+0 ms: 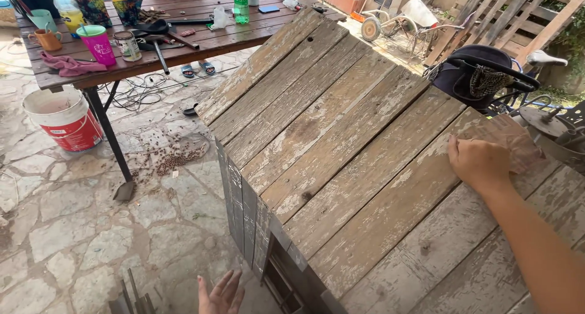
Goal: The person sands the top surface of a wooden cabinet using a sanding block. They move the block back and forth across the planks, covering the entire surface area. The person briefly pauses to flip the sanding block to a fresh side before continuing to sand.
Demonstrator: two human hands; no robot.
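I see a stone floor (73, 229) w/ big flat pale pieces, lower left of the frame. Upper left there's a dark wood table (201, 43) on thin black legs. A white and red bucket (66, 119) sits under it. Upper right, wood pallets (518, 15) lean up. Bright daylight.

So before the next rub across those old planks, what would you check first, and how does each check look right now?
1. Right hand flat on the sandpaper sheet: ok.
2. Sandpaper lying on the weathered plank top: ok.
3. Left hand off the wood, open, holding nothing: ok.
4. Planks ahead of the paper free of loose items: ok.
5. Flaking paint remaining on the boards: not ok.
6. Grit left on the paper: cannot tell.
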